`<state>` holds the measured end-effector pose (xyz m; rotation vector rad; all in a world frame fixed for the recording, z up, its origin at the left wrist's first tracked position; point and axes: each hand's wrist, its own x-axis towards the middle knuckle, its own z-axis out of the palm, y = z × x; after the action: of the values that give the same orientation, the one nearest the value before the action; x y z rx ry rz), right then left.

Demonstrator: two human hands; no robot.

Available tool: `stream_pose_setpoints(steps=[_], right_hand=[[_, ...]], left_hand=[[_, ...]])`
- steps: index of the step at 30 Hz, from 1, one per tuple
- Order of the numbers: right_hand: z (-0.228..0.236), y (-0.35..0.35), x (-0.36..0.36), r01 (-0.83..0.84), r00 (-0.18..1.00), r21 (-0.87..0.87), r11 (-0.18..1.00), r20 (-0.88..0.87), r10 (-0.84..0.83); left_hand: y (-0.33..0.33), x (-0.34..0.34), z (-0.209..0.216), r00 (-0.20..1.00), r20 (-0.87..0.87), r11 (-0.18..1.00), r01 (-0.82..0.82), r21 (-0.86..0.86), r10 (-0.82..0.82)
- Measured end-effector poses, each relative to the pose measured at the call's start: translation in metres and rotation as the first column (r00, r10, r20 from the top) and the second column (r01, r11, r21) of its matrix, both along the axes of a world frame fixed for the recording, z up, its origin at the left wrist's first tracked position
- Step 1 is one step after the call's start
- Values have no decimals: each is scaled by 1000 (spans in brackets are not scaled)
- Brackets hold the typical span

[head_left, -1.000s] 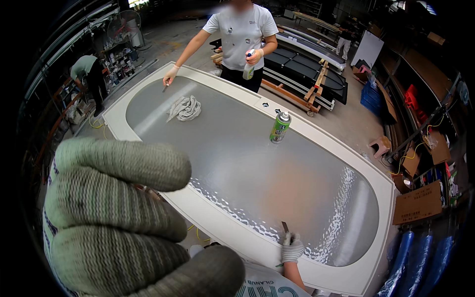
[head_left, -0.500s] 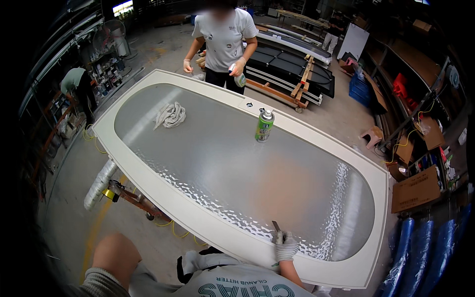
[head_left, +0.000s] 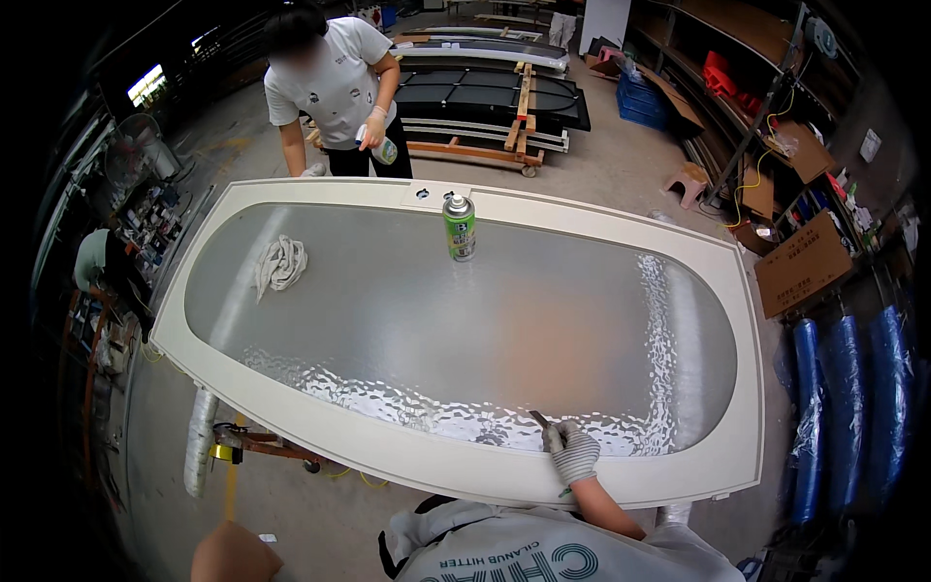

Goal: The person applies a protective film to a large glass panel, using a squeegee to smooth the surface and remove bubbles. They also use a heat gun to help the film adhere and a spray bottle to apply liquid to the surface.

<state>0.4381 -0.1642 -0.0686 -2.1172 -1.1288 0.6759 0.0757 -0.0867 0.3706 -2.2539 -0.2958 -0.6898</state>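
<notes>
My right hand (head_left: pixel 574 454), in a striped grey-white glove, is closed around a small scraper (head_left: pixel 538 419) with a flat dark blade. Its blade lies over the near edge of a frosted, rippled glass pane (head_left: pixel 407 310). A pale cream frame (head_left: pixel 320 403) surrounds that pane, and my glove is above its near side. My bent left arm (head_left: pixel 233 555) shows at the bottom left, but the hand is out of sight. On the far part of the panel stands a green spray can (head_left: pixel 460 230). A crumpled whitish cloth (head_left: pixel 281 264) lies on the glass at the left.
Across the panel a co-worker (head_left: pixel 335 92) leans over, holding a spray bottle (head_left: pixel 381 145). Another person (head_left: pixel 97 262) bends at the far left. Blue-wrapped rolls (head_left: pixel 849 417) and a cardboard box (head_left: pixel 803 262) stand at the right. Wrapped supports (head_left: pixel 199 446) hold the panel up.
My view has turned and shifted, so the panel sits more level. The co-worker has leaned down, one hand now at the panel's far edge. My right hand still grips the scraper near the glass edge.
</notes>
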Motion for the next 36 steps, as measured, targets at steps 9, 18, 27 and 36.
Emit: stream_pose_setpoints(steps=[9, 18, 27, 36], right_hand=[[47, 8, -18, -50, 986, -37, 998, 159, 55], [45, 3, -18, -4, 982, 47, 999, 186, -5], [59, 7, -25, -5, 984, 140, 990, 180, -20], [41, 4, -12, -37, 945, 124, 992, 327, -6]], left_hand=[[5, -11, -5, 994, -109, 1000, -22, 18, 24], [42, -30, -53, 991, 23, 985, -131, -112, 135], [126, -64, -295, 842, -169, 397, -407, -823, 512], [62, 32, -343, 925, -282, 279, -349, -895, 254]])
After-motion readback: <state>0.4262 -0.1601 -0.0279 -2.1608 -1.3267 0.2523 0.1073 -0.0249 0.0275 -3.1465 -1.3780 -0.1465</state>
